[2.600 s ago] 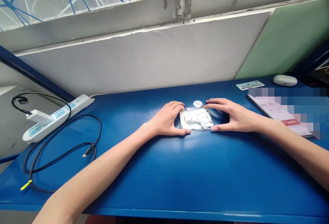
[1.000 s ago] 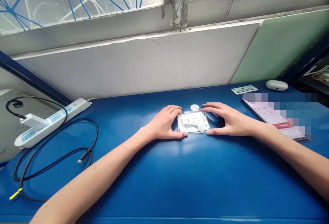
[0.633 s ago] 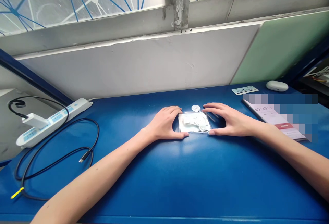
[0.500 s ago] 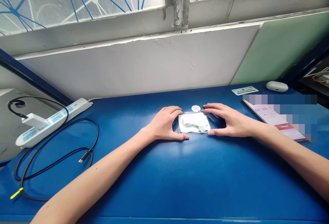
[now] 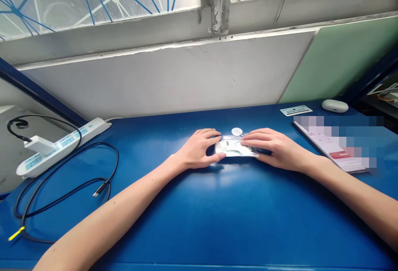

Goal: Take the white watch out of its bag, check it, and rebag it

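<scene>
A small clear plastic packet [image 5: 234,151] with pale contents lies between my hands, its near edge seeming raised off the blue table. My left hand [image 5: 200,148] grips its left end, the thumb on the near corner and the fingers at the far edge. At the right end my right hand [image 5: 273,148] pinches the packet, fingers over the top and thumb partly hidden beneath. Just beyond it lies a white round disc [image 5: 236,131] with a short dark piece next to it, close to my right fingertips. What the packet contains is too glary to make out.
On the left of the blue table [image 5: 199,217] are a white power strip [image 5: 66,144] with a plugged-in charger [image 5: 40,144] and a looped black cable [image 5: 116,167]. To the right lie a phone-like screen [image 5: 332,142], a printed card [image 5: 296,110] and a white earbud case [image 5: 335,105].
Both hands have closed in on the packet from either side. My right hand has moved left onto its end, and the packet has tilted slightly.
</scene>
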The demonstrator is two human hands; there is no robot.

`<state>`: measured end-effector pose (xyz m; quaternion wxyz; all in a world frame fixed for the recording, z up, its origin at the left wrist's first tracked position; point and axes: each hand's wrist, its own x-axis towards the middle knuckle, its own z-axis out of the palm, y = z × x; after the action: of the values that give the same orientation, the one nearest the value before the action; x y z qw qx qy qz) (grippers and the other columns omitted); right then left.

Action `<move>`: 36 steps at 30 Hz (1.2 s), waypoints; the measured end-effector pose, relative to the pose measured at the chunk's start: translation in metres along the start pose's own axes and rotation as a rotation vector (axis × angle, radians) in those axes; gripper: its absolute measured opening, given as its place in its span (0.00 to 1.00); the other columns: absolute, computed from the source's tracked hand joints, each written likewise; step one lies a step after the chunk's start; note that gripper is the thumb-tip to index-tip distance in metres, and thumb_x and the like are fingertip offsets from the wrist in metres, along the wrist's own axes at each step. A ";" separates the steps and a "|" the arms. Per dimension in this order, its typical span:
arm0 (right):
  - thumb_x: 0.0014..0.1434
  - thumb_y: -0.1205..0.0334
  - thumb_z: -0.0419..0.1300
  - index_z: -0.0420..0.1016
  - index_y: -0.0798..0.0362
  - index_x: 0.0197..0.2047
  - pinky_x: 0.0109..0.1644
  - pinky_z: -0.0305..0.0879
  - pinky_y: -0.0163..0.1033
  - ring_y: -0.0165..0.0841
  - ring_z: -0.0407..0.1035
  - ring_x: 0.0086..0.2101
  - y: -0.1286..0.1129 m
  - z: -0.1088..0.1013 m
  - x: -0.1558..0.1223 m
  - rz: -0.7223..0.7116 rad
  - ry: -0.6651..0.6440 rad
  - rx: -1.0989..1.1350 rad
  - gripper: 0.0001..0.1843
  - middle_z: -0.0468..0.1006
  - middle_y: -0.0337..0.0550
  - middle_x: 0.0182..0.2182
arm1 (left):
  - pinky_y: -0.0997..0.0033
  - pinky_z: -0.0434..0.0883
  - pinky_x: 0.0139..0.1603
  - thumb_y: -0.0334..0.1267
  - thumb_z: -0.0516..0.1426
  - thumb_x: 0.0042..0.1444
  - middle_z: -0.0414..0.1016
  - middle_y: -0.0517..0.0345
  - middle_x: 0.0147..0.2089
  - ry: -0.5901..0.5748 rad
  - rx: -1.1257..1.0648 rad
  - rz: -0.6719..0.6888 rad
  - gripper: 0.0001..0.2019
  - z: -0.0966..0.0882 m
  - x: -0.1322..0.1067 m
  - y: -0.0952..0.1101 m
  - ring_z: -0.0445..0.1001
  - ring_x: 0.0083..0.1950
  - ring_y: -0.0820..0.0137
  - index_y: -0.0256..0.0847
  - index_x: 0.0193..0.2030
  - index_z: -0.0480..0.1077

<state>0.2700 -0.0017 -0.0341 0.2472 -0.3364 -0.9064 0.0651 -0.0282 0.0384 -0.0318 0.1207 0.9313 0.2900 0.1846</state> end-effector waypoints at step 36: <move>0.54 0.39 0.65 0.61 0.53 0.70 0.66 0.58 0.66 0.58 0.55 0.67 0.013 -0.006 -0.004 0.183 -0.208 0.037 0.47 0.62 0.60 0.68 | 0.49 0.65 0.64 0.59 0.66 0.50 0.69 0.38 0.62 -0.026 -0.039 -0.009 0.38 -0.004 0.003 0.008 0.67 0.64 0.50 0.36 0.61 0.65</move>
<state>0.2830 0.0052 -0.0346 0.1511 -0.4043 -0.8913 0.1386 -0.0236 0.0343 -0.0251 0.1436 0.9297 0.2889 0.1775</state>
